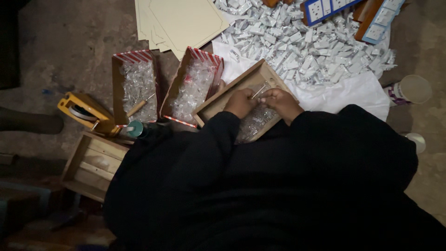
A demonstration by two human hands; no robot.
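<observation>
My left hand and my right hand meet over a shallow wooden tray that holds small clear plastic packets. Between them they pinch a thin metal tool or rod, and I cannot tell which hand holds it. Both sleeves are black and hide the tray's near edge.
Two red-striped cardboard boxes of clear packets stand left of the tray; a screwdriver lies in the left one. A heap of small white parts lies on white sheet beyond. Yellow tape dispenser, wooden crate, paper cup, cardboard sheets.
</observation>
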